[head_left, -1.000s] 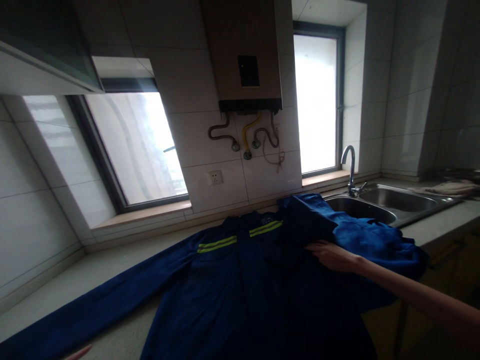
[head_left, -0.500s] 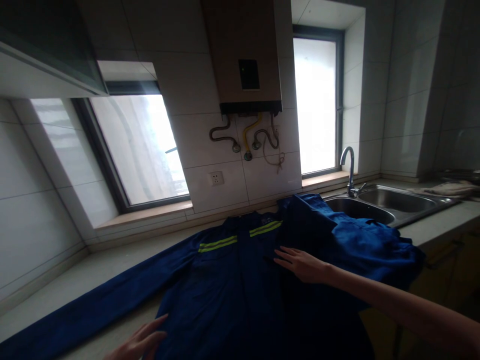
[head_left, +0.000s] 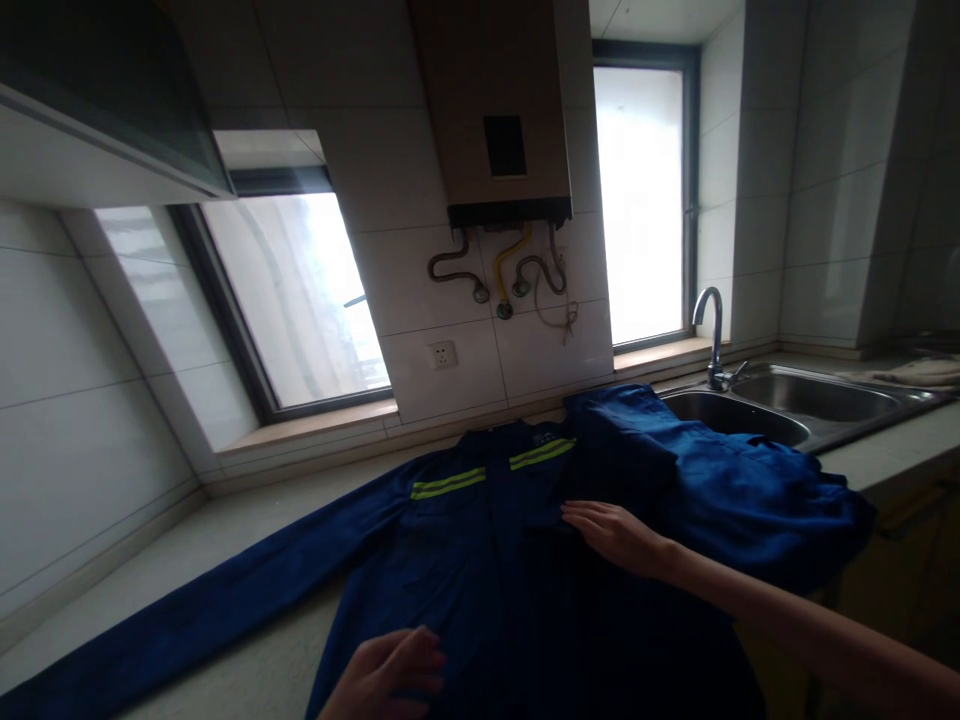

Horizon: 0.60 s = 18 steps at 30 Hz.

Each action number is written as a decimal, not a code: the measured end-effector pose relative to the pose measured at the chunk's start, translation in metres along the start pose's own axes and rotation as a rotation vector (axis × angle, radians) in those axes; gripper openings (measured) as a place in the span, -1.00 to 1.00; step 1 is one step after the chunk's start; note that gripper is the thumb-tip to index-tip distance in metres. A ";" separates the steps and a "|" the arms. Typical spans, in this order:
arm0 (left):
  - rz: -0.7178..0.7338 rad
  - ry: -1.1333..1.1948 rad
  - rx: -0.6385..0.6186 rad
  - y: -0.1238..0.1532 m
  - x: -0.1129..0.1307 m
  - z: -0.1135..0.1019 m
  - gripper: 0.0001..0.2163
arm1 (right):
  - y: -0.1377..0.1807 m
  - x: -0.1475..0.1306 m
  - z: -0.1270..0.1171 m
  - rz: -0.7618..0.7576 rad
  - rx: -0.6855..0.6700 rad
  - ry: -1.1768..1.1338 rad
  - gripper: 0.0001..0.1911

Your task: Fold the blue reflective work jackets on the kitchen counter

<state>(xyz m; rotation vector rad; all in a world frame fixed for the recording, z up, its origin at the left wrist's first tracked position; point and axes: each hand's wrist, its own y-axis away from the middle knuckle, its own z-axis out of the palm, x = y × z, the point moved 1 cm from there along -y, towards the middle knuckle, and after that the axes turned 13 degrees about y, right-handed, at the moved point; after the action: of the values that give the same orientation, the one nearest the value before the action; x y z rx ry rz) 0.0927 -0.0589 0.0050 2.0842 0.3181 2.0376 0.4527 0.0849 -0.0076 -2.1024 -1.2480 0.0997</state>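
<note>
Both hands [head_left: 616,535] flat on jacket [head_left: 480,560]; counter [head_left: 247,530] free leftward.

A pale countertop [head_left: 247,560] carries a dark blue work jacket [head_left: 480,570] spread flat across its middle, one sleeve reaching the left end, a steel sink [head_left: 795,400] at its right end.

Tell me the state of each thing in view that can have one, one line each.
Blue jacket: spread on the counter, one sleeve stretched out, other side bunched.
Left hand: open, resting on the jacket's lower front.
Right hand: open, palm down on the jacket's chest.
Tap: no water seen running.
Water heater display: dark.
</note>
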 end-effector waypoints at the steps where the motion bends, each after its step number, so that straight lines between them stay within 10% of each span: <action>1: -0.081 0.147 0.007 -0.005 0.003 0.020 -0.49 | 0.000 -0.009 -0.008 0.005 0.048 -0.014 -0.60; 8: -0.252 0.643 -0.028 -0.053 0.013 0.123 -0.63 | -0.004 -0.055 -0.038 0.034 0.241 -0.102 -0.68; 18: -0.154 0.442 -0.043 -0.068 0.013 0.119 -0.74 | 0.005 -0.069 -0.045 0.008 0.152 -0.313 -0.71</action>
<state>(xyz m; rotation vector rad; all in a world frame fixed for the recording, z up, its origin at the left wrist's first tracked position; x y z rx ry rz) 0.2117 0.0101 -0.0053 1.5133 0.4815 2.3648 0.4368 0.0047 0.0062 -2.0111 -1.3639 0.5290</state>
